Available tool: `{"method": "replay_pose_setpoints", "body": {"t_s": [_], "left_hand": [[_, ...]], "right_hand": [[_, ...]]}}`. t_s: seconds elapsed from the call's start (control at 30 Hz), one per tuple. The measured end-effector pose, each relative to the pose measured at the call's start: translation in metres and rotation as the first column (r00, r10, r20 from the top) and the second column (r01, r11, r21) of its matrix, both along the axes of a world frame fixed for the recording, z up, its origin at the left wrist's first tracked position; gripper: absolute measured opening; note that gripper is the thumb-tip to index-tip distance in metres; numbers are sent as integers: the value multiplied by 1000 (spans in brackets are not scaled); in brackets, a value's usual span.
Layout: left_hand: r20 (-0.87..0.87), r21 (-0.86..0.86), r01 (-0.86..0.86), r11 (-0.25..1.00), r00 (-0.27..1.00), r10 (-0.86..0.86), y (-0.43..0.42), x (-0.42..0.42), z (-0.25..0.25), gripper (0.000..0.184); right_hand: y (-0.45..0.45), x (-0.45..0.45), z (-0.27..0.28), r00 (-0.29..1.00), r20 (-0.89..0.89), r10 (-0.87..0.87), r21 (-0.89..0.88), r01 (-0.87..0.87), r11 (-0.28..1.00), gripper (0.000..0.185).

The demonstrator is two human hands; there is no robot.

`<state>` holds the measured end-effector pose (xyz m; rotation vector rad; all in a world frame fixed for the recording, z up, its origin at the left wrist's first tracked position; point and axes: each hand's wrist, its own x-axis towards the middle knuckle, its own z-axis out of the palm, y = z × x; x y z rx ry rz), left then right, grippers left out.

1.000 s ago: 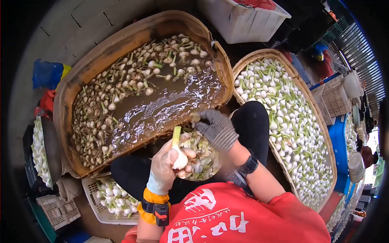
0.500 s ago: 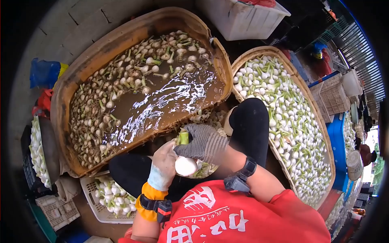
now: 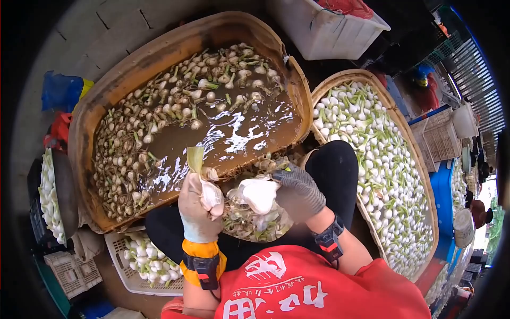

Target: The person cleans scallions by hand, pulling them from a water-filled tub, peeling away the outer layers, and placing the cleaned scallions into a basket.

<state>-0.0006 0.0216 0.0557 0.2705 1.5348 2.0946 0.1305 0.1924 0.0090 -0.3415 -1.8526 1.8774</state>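
Observation:
My left hand, in a pale glove with an orange cuff, closes around a garlic bulb whose short green stem points up. Loose skin hangs near that stem. To the right, my right hand, in a grey striped glove, is bent at the end of a white piece of garlic skin; its fingertips are partly hidden and blurred. Below both hands, a heap of garlic peelings lies between my knees.
A large brown tub of murky water holds unpeeled garlic at the front left. White garlic with green stems fills a long tub on the right. A white basket of clean bulbs stands at lower left, and a white bin behind.
My hands have moved apart: the left went up and left with the stemmed garlic, the right went to the right. White skin now shows between them, where they were together on one bulb.

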Motion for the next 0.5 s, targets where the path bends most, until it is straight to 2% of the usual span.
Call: {"method": "replay_pose_setpoints", "body": {"t_s": [0.03,0.07,0.1,0.13,0.17,0.23,0.27,0.3,0.33,0.37,0.43,0.47,0.5], "left_hand": [[-629,-246,-185,951,777,-12,7,-9,-14,40],[-259,-202,28,979,962,-81,1,-16,-19,50],[142,-74,208,975,970,-196,-1,-21,-10,59],[102,-147,376,915,926,-364,-8,-26,-22,71],[74,-142,422,895,907,-416,-4,-19,-28,77],[-25,17,475,880,880,-475,6,5,-28,74],[-25,17,477,878,879,-477,8,12,-27,74],[91,32,384,923,918,-386,9,18,-26,68],[210,35,283,958,936,-284,7,23,-24,62],[213,37,278,960,936,-279,4,24,-23,62],[114,-148,315,937,947,-300,-7,22,-18,51],[105,-224,329,917,944,-313,-12,18,-9,43],[102,-224,325,919,945,-310,-13,19,-2,43]], "right_hand": [[9,3,8,998,-19,-62,598,60,799,39],[10,0,16,998,-24,-63,601,65,796,39],[9,-4,29,973,200,-115,211,72,975,29],[9,-8,39,909,412,-61,-210,160,964,19],[10,-11,44,913,402,-67,-207,162,965,19],[9,-12,48,926,375,48,-213,35,976,24],[1,-22,36,984,173,-38,97,21,995,29],[3,-18,32,984,175,-40,97,23,995,29],[5,-12,30,984,179,-2,387,-68,920,30],[5,-11,36,981,192,39,642,-155,751,30],[1,-10,31,989,145,41,697,-131,705,27],[-2,-9,36,979,198,51,756,-186,628,26],[-5,-7,38,967,249,54,805,-238,543,24]]}}
